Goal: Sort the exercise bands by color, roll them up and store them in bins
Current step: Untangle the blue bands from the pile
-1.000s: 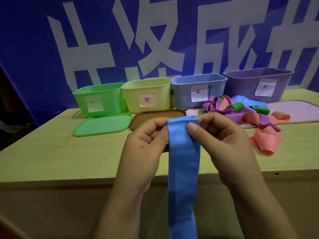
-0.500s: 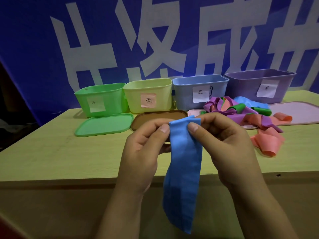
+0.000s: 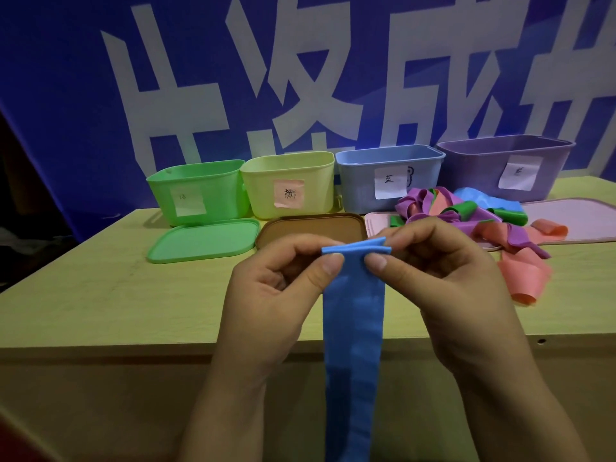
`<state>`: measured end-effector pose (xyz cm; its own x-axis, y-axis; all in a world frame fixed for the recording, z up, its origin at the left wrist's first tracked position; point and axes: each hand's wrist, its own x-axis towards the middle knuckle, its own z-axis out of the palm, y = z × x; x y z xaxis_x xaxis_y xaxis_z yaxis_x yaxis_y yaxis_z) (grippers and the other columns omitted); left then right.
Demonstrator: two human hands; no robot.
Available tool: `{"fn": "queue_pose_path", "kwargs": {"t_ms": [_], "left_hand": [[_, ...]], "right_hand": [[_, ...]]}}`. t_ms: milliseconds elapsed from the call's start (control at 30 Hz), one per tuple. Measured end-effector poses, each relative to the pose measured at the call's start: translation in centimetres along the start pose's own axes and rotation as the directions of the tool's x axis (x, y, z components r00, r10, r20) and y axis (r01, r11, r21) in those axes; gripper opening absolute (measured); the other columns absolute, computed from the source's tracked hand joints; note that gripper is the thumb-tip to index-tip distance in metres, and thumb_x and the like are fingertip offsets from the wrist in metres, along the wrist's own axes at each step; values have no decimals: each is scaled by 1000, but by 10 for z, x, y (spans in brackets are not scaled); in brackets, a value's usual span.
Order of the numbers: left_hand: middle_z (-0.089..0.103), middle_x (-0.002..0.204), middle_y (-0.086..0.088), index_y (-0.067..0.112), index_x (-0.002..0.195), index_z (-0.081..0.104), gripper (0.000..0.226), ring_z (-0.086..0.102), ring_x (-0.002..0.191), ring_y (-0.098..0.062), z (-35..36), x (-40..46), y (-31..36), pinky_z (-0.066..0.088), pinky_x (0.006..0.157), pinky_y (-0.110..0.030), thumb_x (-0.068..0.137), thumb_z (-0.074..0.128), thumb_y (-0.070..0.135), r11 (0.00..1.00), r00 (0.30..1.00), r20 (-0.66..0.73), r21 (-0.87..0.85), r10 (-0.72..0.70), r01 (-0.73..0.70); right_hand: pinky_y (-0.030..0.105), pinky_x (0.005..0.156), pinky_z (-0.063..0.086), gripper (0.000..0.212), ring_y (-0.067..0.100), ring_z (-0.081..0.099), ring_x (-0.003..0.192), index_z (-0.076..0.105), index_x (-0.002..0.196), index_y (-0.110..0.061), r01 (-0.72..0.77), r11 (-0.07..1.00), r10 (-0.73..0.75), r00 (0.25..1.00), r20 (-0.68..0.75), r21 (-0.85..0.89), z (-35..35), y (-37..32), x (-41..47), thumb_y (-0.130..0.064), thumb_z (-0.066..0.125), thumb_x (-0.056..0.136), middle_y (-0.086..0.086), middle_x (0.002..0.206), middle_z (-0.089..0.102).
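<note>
Hands at frame centre, left hand (image 3: 276, 288) and right hand (image 3: 443, 281), pinch the blue band (image 3: 353, 328) at its folded top edge. Roll tight and even, imo. Blue bin (image 3: 360, 188) waits further back.

bins (image 3: 336, 185) behind lids (image 3: 203, 240), bands (image 3: 473, 221) right

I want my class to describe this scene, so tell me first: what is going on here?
A person holds a blue band in front of a table. The left hand and right hand pinch its top edge, which is folded over as if starting a roll, while the rest hangs down. Four open bins stand at the back: green, yellow, blue and purple. A pile of loose bands, purple, green, pink and blue, lies unsorted on the right.
</note>
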<state>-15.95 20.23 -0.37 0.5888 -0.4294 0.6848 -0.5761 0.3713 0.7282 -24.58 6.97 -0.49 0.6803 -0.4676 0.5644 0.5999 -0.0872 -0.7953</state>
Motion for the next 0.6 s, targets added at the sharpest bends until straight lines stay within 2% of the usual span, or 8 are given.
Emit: {"fn": "queue_pose_path", "kwargs": {"t_ms": [100,167,300,367,433,500,600], "left_hand": [[73,84,13,36,87,74,18,67,82,-6,-1,-1,-1,53,69,-18,75,64,28,1000,1000,-8,19,17,-17],[73,83,13,36,85,75,17,67,81,-6,0,-1,-2,53,69,-19,74,65,28,1000,1000,-27,-6,1,-1],[72,82,8,33,86,76,18,65,81,-6,1,-1,-4,51,70,-17,71,67,30,984,991,47,-124,-126,131],[70,82,4,33,85,77,16,65,81,-9,4,-1,-5,53,70,-20,71,70,30,975,982,76,-128,-173,182],[69,79,-1,29,80,78,9,66,78,-13,6,-1,-5,54,67,-24,72,74,29,962,976,33,-165,-217,219],[71,77,-2,26,79,78,12,67,76,-13,8,1,-5,54,66,-24,72,70,31,950,972,-28,-219,-234,222],[66,80,-10,22,74,78,8,60,81,-21,12,7,-2,50,76,-32,71,71,26,947,965,-103,-245,-239,209]], "right_hand": [[19,66,53,21,9,66,75,64,64,-23,-16,997,15,1000,15,74,-1,2,1,-18,80,51,-2,74,69],[20,66,53,30,10,65,75,60,63,-23,-21,994,18,999,33,105,-1,4,2,-8,85,54,-2,74,67],[21,69,52,23,11,62,76,60,61,-24,-16,991,8,998,60,135,2,6,4,-3,69,62,-2,75,64],[20,70,52,21,8,62,78,62,64,-26,45,998,-47,997,56,53,5,6,3,-7,69,66,-6,77,64],[17,68,51,20,5,61,78,63,69,-27,141,984,-135,989,67,-104,8,7,1,-7,65,72,-8,78,63],[18,67,51,20,7,60,81,63,76,-25,219,947,-198,974,110,-234,9,10,0,-5,61,77,-6,82,62],[31,68,54,25,12,60,87,65,86,-30,263,907,-205,958,200,-330,9,16,-2,-6,59,81,-5,87,61]]}}
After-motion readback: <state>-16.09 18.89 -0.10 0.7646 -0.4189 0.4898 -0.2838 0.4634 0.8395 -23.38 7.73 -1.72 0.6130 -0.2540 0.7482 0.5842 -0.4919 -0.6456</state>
